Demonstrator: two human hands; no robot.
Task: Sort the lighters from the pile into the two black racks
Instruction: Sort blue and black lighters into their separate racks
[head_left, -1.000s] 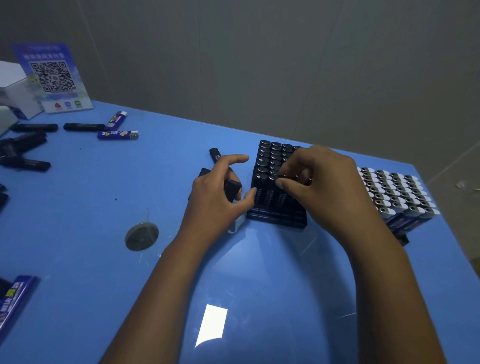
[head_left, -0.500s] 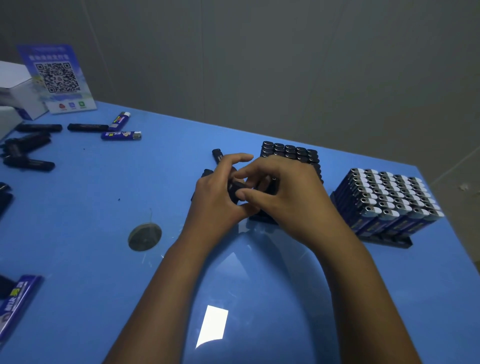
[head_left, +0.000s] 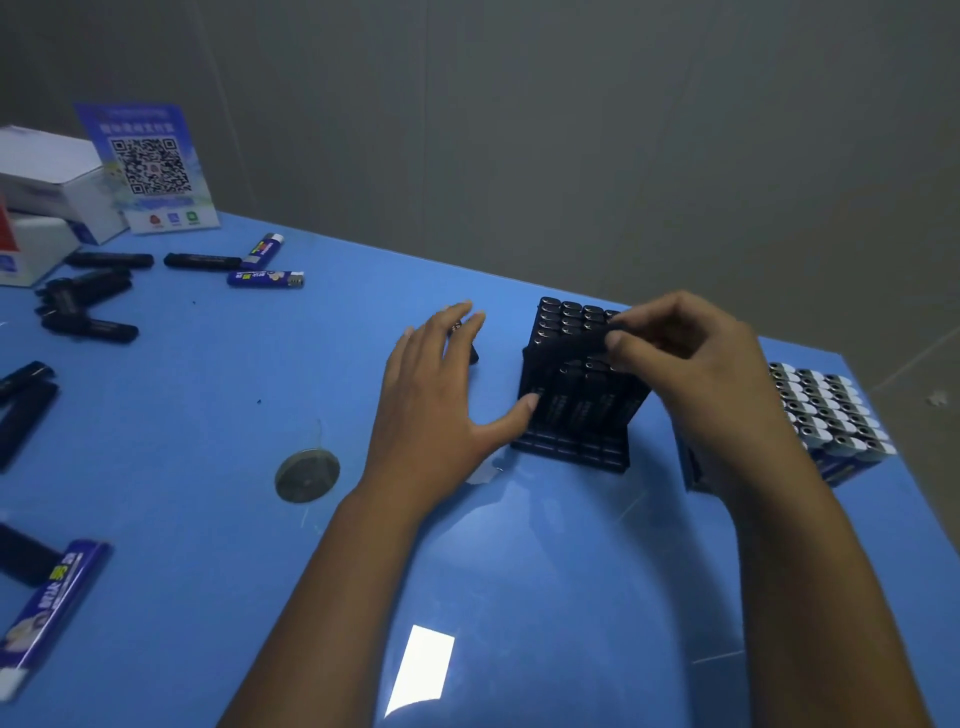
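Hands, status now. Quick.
Left hand: open, fingers straight, thumb touching the black rack.
Right hand: pinching a black lighter above that rack.

Right hand (head_left: 691, 374) pinches a black lighter (head_left: 615, 328) over the rack (head_left: 571, 447).

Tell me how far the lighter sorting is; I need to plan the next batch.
Done: the blue-lighter rack looks full. In hand: the right hand pinches something at the black-lighter rack, the left hand beside it. Left: loose lighters at the table's far left.
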